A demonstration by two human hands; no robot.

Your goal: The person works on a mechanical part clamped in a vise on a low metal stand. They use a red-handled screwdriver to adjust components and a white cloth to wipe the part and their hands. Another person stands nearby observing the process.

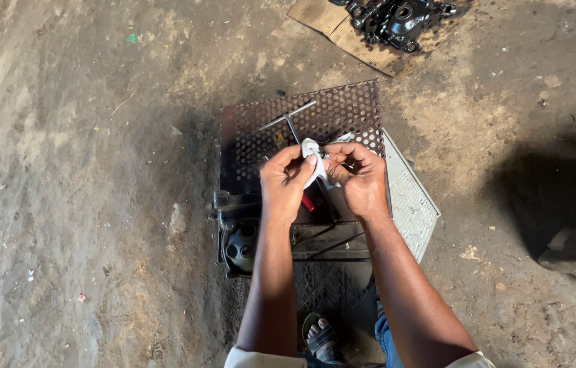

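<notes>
Above the perforated metal plate (342,112), left hand (284,180) and right hand (359,178) both pinch a white rag (313,163); advisable: firm grip, clear of T-handle wrench (290,120).

left hand (286,178) and right hand (358,177) raised together, fingers curled, forearms extended forward

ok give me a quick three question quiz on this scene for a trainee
1. True or false: both hands grip the white cloth.
2. What lies on the perforated metal plate beyond the hands? A) T-handle wrench B) hammer C) saw
3. The black engine part at the top rests on a piece of ____.

Key: 1 true, left hand and right hand. 2 A, the T-handle wrench. 3 cardboard.
</notes>
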